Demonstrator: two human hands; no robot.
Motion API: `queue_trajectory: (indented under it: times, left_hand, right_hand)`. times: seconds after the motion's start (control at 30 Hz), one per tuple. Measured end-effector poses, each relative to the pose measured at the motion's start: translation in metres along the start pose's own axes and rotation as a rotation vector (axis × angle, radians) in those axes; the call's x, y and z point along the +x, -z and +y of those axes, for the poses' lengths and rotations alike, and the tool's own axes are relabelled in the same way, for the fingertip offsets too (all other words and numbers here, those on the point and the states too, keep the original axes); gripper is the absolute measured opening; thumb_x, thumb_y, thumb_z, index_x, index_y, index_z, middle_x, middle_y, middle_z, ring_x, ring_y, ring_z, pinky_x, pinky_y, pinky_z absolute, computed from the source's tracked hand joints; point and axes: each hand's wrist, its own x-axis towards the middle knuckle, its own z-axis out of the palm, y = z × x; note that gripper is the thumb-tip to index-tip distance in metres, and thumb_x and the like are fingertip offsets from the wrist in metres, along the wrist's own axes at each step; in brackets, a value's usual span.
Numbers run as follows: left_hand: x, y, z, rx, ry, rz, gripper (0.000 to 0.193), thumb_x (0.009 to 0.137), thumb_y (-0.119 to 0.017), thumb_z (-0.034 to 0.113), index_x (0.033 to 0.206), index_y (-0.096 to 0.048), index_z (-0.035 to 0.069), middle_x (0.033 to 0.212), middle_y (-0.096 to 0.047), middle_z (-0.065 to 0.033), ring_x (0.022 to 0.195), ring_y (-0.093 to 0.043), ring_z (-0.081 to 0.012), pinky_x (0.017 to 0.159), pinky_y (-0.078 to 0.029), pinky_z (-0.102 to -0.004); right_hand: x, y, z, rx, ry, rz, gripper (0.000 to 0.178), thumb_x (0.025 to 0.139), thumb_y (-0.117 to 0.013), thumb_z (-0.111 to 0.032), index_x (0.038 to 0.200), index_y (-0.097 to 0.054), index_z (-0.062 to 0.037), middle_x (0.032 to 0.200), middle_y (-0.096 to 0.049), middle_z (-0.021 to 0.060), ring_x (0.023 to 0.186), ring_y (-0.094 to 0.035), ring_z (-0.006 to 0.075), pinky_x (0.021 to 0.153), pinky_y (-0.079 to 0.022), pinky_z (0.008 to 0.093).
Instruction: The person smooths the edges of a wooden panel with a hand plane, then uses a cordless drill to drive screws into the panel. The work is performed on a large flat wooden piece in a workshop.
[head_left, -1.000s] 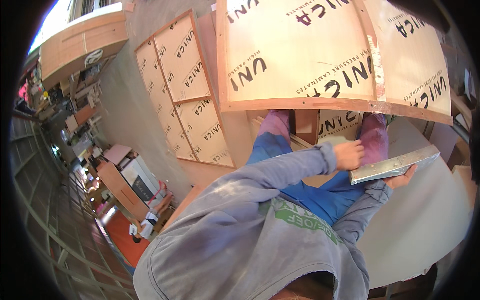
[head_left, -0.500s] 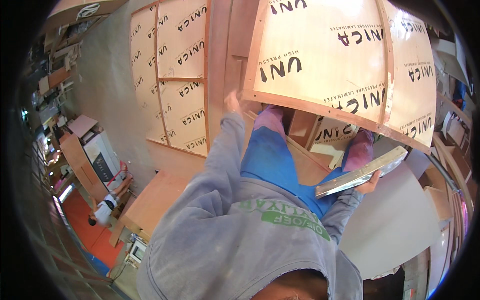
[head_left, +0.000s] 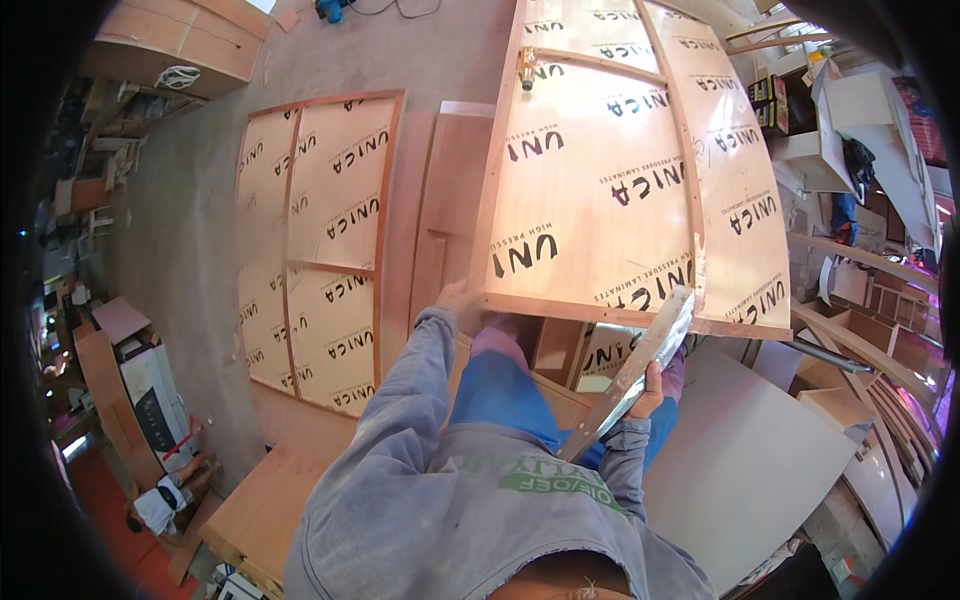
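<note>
Centre-left, the left hand reaches to the corner of a pale, wood-framed panel; blur hides its finger closure. A small amber-and-dark object sits inside that frame, upper centre. Below, a long silver metal bar slants up, clamped by the right hand's bent fingers. Upper right: a black-and-yellow box, contents unclear.

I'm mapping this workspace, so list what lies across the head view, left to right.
Person in white top, smaller framed panel, left hand, metal bar, pale wooden piece.

Left arm stretched forward, left hand slightly blurred; right arm nearer torso, right hand curled, gripping.
</note>
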Motion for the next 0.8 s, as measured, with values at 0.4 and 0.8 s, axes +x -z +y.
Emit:
queue_trajectory:
  times: [0.4, 0.8]
  left_hand:
    - [0.007, -0.010, -0.024, 0.104, 0.051, 0.103, 0.047, 0.096, -0.069, 0.029, 0.134, -0.066, 0.001, 0.115, -0.075, -0.0120, 0.101, -0.070, -0.0150, 0.092, -0.054, -0.0310]
    - [-0.053, -0.068, 0.131, 0.091, -0.201, -0.060, 0.060, 0.102, -0.062, 0.032, 0.145, -0.048, -0.006, 0.145, -0.056, -0.0219, 0.131, -0.057, -0.0327, 0.108, -0.046, -0.0427]
  right_hand:
    - [-0.014, -0.012, 0.034, -0.215, -0.062, 0.068, 0.039, 0.099, -0.063, -0.036, 0.119, -0.065, -0.0020, 0.095, -0.071, 0.0104, 0.080, -0.067, 0.0218, 0.070, -0.056, 0.0346]
    - [-0.006, -0.106, -0.019, -0.116, -0.311, -0.281, 0.056, 0.104, -0.050, -0.051, 0.123, -0.063, 0.0002, 0.091, -0.069, 0.0122, 0.074, -0.067, 0.0234, 0.066, -0.055, 0.0328]
